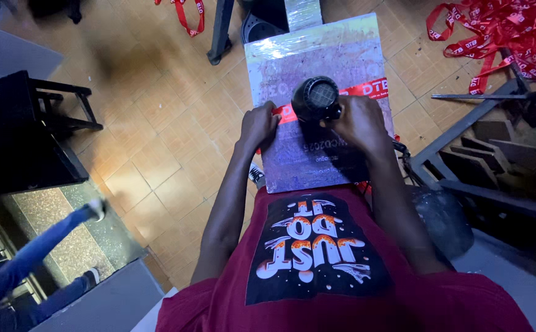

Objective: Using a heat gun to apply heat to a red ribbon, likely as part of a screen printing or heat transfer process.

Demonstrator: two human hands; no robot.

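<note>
The red printed fabric ribbon [375,88] lies flat across a plastic-wrapped rectangular work board [317,55] resting on the person's lap. A black round-bodied heat gun [315,97] stands nozzle-down on the ribbon, near the board's middle.

The right hand [359,121] is wrapped closed around the heat gun's body. The left hand [259,123] has its fingers curled down, pinning the ribbon's near end against the board just beside the tool.

Judged step: heat is being applied to 1 section of the ribbon while it is held taut. The next move calls for keeping the ribbon flat and the left fingertips apart from the hot nozzle.

A heap of matching red ribbons [501,31] lies on the tiled floor, well apart.
</note>
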